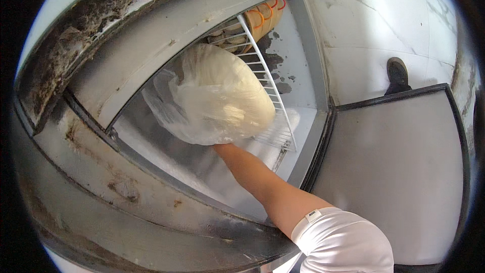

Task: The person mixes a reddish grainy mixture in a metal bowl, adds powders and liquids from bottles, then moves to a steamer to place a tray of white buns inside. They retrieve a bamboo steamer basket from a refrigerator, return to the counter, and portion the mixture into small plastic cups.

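A large clear plastic bag (212,94) bulges with a pale, dough-like mass. It sits inside an open refrigerated cabinet, against the white wire shelf (271,76), with loose plastic gathered on its left side. From the lower right, what looks like my right arm reaches in, bare below a white sleeve. Its wrist (223,148) meets the bag's lower edge. The hand itself is hidden behind the bag, so its grip cannot be seen. My left hand is out of view.
The cabinet door (394,174) stands open at right, with a black gasket (322,151). Beyond the shelf are a tan container (265,19) with orange and red loops and several indistinct stacked things (231,38). A dark shoe (398,72) rests on the marbled tile floor (360,19).
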Action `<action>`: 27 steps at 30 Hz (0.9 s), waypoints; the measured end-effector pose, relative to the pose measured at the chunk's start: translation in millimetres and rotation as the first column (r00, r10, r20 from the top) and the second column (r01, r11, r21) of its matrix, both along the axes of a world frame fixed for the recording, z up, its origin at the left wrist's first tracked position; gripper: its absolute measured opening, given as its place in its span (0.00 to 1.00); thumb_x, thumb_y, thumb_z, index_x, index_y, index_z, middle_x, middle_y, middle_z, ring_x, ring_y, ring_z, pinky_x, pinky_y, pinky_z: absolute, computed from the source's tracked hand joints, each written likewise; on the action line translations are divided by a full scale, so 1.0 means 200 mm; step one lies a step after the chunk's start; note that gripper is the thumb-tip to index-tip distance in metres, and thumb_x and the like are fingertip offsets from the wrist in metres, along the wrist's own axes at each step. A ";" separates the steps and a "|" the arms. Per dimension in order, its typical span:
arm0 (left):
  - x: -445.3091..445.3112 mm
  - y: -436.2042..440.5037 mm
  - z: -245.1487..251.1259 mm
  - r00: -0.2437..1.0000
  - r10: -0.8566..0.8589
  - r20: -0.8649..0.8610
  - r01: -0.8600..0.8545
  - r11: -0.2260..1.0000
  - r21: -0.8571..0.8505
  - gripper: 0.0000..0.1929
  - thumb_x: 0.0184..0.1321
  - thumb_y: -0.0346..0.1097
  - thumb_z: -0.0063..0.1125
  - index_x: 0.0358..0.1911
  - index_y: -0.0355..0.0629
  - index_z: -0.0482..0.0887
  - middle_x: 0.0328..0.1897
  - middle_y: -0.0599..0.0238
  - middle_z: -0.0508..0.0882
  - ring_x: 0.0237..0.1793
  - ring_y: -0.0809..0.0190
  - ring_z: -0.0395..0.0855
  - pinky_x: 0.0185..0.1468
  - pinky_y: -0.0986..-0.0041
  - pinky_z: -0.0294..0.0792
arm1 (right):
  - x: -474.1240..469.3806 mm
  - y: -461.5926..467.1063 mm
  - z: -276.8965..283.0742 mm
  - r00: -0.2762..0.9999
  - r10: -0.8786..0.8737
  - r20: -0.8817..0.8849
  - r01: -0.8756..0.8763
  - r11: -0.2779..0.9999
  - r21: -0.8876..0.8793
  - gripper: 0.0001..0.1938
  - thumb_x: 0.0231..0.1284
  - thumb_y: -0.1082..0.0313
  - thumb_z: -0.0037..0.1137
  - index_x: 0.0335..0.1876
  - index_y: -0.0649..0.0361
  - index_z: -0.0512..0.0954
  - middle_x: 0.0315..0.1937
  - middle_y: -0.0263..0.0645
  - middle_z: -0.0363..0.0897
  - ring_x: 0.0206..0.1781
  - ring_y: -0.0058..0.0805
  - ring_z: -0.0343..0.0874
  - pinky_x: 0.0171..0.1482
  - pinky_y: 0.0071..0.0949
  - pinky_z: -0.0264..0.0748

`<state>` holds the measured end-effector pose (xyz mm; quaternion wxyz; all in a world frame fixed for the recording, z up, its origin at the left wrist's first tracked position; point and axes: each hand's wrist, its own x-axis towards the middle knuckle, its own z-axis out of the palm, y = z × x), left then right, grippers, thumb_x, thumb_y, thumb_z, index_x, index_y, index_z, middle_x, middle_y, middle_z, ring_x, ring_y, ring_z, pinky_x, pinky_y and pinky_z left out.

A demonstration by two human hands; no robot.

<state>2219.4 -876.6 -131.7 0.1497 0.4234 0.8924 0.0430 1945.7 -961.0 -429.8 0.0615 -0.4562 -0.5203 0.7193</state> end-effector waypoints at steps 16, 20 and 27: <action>-0.01 -0.03 -0.03 0.988 -0.005 0.153 -0.024 0.983 0.184 0.48 0.64 0.65 0.52 0.76 0.35 0.52 0.80 0.33 0.45 0.80 0.35 0.44 0.76 0.41 0.43 | 0.74 0.47 0.16 0.763 0.629 -0.145 -0.646 0.749 -0.151 0.30 0.51 0.39 0.62 0.48 0.62 0.84 0.46 0.54 0.84 0.47 0.48 0.85 0.49 0.41 0.82; -0.01 0.03 -0.04 0.997 -0.037 -0.073 0.045 0.994 0.104 0.47 0.65 0.64 0.49 0.76 0.34 0.53 0.80 0.30 0.46 0.80 0.34 0.46 0.77 0.42 0.42 | 1.01 0.68 0.18 0.693 0.687 -0.217 -0.720 0.674 -0.164 0.32 0.49 0.32 0.60 0.42 0.59 0.86 0.35 0.52 0.86 0.40 0.48 0.86 0.47 0.41 0.81; -0.01 0.10 -0.07 0.994 0.005 -0.109 0.018 0.978 0.207 0.40 0.61 0.58 0.58 0.70 0.34 0.66 0.76 0.32 0.59 0.75 0.30 0.56 0.73 0.40 0.52 | 1.81 1.45 0.27 0.607 0.792 -0.063 -0.779 0.578 -0.242 0.26 0.52 0.37 0.63 0.35 0.58 0.86 0.28 0.44 0.85 0.32 0.37 0.84 0.39 0.35 0.78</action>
